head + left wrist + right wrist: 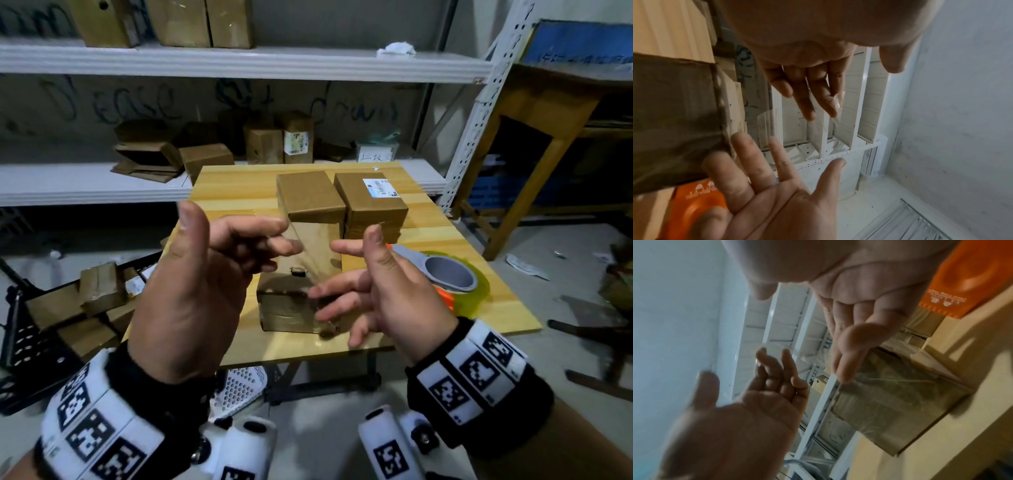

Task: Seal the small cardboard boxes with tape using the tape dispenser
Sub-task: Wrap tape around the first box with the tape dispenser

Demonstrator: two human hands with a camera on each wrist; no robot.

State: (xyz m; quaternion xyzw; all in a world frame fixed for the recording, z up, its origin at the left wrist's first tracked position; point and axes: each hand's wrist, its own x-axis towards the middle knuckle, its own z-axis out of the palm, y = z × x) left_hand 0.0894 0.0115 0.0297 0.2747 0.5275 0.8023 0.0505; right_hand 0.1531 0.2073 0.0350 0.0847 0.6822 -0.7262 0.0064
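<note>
Both hands are raised above the desk (239,185), palms facing one another, clear of the boxes. The left hand (191,287) is held with thumb up and fingers loosely curled; a scrap of clear tape (836,99) is seen clinging to its fingertips in the left wrist view, but no real grip on it can be made out. The right hand (383,291) is spread and relaxed, nothing held. Below them a small cardboard box (294,294) lies on the desk, its near face glossy with tape already laid. Two more boxes (308,195) stand behind it, one bearing a white label (380,187). The tape dispenser (445,274), orange-bodied with a yellowish roll, rests on the desk just to the right of the near box, touched by neither hand. The step in hand is judged to be freeing the fingers of stray tape before the next strip is drawn. It would be done well if the scrap were peeled off with the right hand and discarded away from the boxes, so that it is not stuck to a flap. The dispenser should then be taken up in the right hand while the box is steadied by the left, flaps pressed flush, and the strip begun on a side face so the seam is covered squarely.
</note>
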